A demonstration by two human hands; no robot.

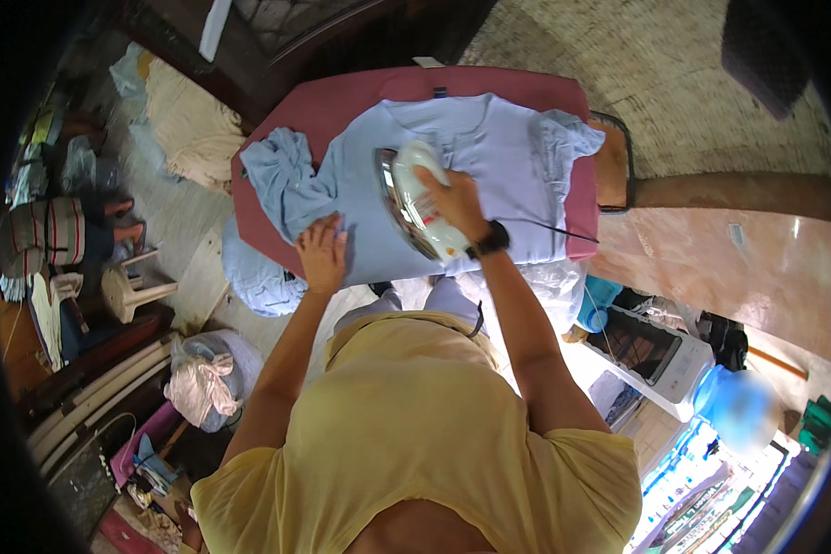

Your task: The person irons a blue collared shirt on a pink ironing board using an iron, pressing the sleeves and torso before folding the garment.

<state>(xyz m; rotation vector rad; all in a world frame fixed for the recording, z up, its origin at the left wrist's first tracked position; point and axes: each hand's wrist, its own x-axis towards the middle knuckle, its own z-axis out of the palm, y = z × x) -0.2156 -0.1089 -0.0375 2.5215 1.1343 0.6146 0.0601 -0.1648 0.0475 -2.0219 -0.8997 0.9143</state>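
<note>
A light blue shirt [517, 171] lies spread over a maroon padded ironing board [379, 90], its collar end at the far side and one sleeve [288, 175] bunched on the left. My right hand [454, 201], with a dark band at its wrist, grips the handle of a white clothes iron [415, 205] over the middle of the shirt. The iron's long side edge faces left; whether its plate touches the cloth, I cannot tell. My left hand [321, 254] rests on the shirt at the near left, fingers stretched out, holding nothing.
A dark cord [563, 231] crosses the shirt's right part. More blue cloth [257, 274] hangs below the board's left end. A cream cloth heap [191, 127], a plastic stool [129, 288] and a bagged bundle [203, 380] stand left. On the right is a pinkish counter [720, 254].
</note>
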